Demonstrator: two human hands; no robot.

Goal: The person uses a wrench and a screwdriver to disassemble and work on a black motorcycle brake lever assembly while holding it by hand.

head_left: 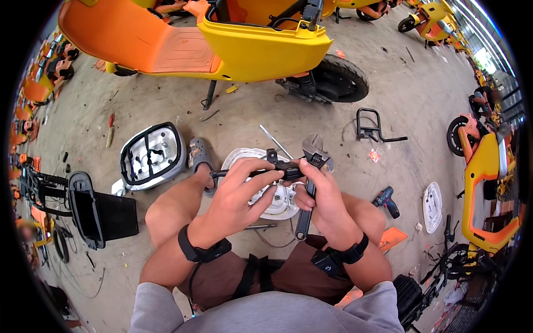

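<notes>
Both hands work a black bracket with an adjustable wrench above the knees.

The left hand [244,191] closes its grip on the black bracket [261,171], long axis level, pointing left-right; the right hand [322,191] grips the adjustable wrench [311,166], jaw end up, handle down. The wrench could slip off and the bracket drop onto the white hub cover [277,202].

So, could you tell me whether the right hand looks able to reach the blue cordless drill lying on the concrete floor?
Probably yes, but not freely: the blue cordless drill lies just beyond the right knee with bare floor around it, yet the right hand is gripping the grey adjustable wrench.
</notes>
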